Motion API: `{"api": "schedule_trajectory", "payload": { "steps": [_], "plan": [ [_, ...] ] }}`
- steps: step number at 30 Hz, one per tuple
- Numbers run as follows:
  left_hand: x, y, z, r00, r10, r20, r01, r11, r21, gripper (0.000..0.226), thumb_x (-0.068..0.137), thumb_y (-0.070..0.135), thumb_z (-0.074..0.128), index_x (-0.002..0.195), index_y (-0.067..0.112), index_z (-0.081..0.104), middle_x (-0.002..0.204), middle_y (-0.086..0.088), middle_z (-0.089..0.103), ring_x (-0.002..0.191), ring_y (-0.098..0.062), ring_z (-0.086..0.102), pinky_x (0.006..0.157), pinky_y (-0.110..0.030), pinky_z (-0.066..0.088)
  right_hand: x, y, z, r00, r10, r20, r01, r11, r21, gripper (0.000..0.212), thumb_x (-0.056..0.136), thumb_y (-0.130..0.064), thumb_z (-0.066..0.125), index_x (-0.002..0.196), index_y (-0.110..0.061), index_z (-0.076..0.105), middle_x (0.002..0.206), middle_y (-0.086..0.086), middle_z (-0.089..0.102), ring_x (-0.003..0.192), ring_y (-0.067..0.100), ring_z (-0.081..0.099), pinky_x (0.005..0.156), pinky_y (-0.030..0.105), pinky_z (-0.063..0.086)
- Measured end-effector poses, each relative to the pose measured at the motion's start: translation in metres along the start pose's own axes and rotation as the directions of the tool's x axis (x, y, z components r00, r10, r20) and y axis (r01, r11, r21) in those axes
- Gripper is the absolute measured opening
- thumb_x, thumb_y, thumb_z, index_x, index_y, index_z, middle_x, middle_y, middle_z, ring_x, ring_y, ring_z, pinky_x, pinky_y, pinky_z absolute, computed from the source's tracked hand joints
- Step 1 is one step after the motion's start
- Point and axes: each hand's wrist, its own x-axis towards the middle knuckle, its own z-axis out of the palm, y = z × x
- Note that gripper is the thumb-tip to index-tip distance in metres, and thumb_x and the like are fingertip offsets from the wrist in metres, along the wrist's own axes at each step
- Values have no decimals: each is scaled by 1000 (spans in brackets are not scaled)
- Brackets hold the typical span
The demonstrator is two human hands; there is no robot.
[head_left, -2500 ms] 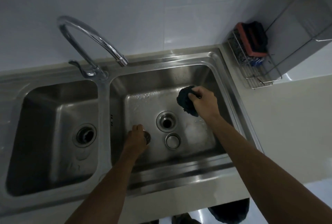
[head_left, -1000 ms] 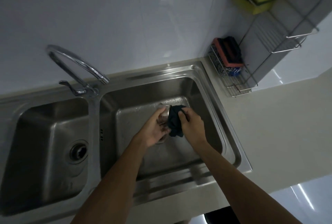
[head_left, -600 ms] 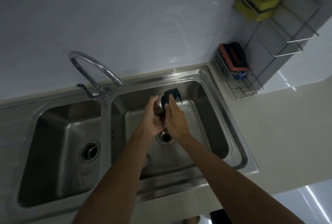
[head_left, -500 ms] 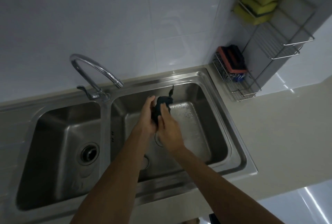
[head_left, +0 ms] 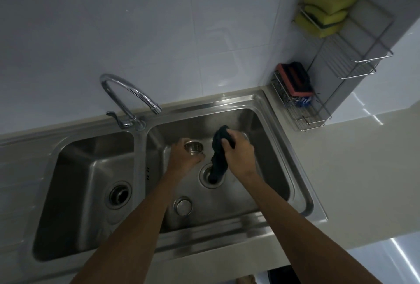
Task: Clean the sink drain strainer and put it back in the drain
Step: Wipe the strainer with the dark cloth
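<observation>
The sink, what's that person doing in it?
Someone is cleaning the sink's strainer. The left hand holds it over the right basin, and the right hand grips a dark cloth that dangles over the open drain. The strainer isn't back in the drain yet.

Single head view, looking steeply down, close over sink.

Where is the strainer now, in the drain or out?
Out: the left hand holds the strainer, apart from the drain.
</observation>
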Motion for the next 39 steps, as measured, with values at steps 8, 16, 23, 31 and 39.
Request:
{"api": "schedule_trajectory", "payload": {
  "steps": [8, 16, 23, 31, 39],
  "plan": [
    [-16, 23, 13, 914, 376, 156, -385, 922, 32, 104, 74, 31, 88, 155, 35, 23, 136, 15, 62, 124, -10, 62, 100, -30, 51, 5, -20, 14, 872, -278, 403, 459, 751, -474, 25, 96, -4, 53, 116, -7, 67, 109, 13, 70, 98, 29, 68, 81, 36, 53],
    [-25, 34, 12, 839, 523, 149, -544, 803, 245, 107, 74, 19, 88, 161, 19, 27, 147, -8, 55, 133, -23, 54, 106, -34, 45, 37, -26, -1, 876, -126, 466, 320, 873, -367, 17, 87, -11, 59, 94, -8, 73, 94, 13, 73, 88, 32, 68, 80, 37, 56],
    [-18, 51, 8, 873, 466, 146, -487, 816, 310, 107, 79, 19, 87, 163, 15, 21, 143, -8, 61, 125, -27, 61, 104, -42, 51, 48, -18, -9, 818, 234, 526, -521, 689, 505, 10, 90, -3, 70, 87, -9, 78, 88, 13, 77, 80, 24, 74, 69, 31, 60],
    [-17, 72, 20, 922, 379, 73, -383, 871, 309, 95, 83, 17, 79, 161, 13, 25, 125, -11, 68, 112, -31, 66, 86, -35, 51, 44, -19, 4, 978, -138, 158, 167, 969, -184, 17, 89, -8, 62, 98, -9, 76, 92, 8, 75, 82, 23, 69, 74, 24, 52],
    [-15, 57, 35, 909, 395, 137, -412, 789, 457, 80, 98, 22, 61, 163, 14, 16, 132, -15, 63, 113, -32, 65, 95, -45, 53, 25, -9, 10, 952, -258, 163, 302, 867, -396, 20, 93, -4, 54, 110, -8, 65, 92, 16, 72, 80, 33, 69, 62, 32, 48]
  ]
}}
